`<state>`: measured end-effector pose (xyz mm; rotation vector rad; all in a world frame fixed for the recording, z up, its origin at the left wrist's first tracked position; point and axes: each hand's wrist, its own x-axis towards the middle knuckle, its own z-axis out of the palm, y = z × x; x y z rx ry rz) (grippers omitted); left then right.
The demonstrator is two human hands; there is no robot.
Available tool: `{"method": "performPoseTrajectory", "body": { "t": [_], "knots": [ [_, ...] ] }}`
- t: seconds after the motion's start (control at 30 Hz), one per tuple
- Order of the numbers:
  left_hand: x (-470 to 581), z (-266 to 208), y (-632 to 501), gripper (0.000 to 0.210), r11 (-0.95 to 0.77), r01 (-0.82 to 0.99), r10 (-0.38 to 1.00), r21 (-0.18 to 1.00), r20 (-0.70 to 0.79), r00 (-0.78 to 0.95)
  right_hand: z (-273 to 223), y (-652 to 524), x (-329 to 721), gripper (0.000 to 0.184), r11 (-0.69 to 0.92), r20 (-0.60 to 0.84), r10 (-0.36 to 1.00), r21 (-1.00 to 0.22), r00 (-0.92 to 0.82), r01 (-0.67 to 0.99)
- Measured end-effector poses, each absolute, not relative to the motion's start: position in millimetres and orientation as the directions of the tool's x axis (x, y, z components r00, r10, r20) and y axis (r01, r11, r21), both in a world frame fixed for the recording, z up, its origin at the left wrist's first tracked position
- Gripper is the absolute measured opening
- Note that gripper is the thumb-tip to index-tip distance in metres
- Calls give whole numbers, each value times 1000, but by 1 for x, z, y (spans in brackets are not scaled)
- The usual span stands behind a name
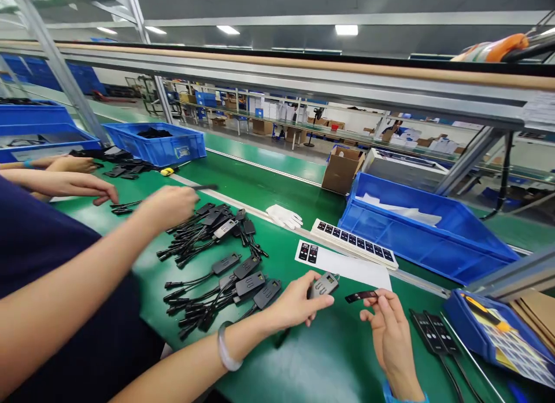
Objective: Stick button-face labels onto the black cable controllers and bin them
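My left hand (297,303), a bangle on its wrist, is closed around a small grey electronic box (324,285) with a little window and two U-shaped marks facing up. A thin black label sticker (359,297) is pinched in my right hand (390,328), apart from the box. Behind my hands lies a white label sheet (342,270) with two black stickers left at its left end. Left of my left hand are several similar grey boxes with cables (250,284). To the right of my right hand lie two boxes with black labelled faces (433,331).
A co-worker's arm (130,250) reaches over the bench at left, its blurred hand holding something dark. Another person's hands (82,183) are farther left. A stack of label sheets (353,241), a white glove (284,216) and a blue bin (416,241) stand behind. A blue tray (472,325) sits right.
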<state>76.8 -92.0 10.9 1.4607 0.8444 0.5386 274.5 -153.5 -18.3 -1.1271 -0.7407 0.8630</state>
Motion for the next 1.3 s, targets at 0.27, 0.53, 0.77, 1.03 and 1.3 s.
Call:
{"method": "performPoseTrajectory", "body": {
  "t": [0.27,0.53,0.77,1.03,1.3],
  "knots": [
    [113,-40,-111,44,574,-148,656,806,-345,671,-15,-163,276,19,77,80,897,-997,435,25],
    [105,-29,-114,55,607,-117,553,786,-311,773,-10,-165,264,25,-33,32,943,-982,330,188],
    [105,-30,-117,56,615,-92,514,783,-310,799,-14,-166,265,23,-54,13,945,-979,326,195],
    [103,-32,-120,56,612,-121,517,781,-279,809,-11,-167,261,28,-87,-18,937,-979,350,184],
    [105,-36,-122,49,587,-158,536,794,-235,811,-8,-168,258,23,-118,-37,913,-977,406,177]
  ]
}}
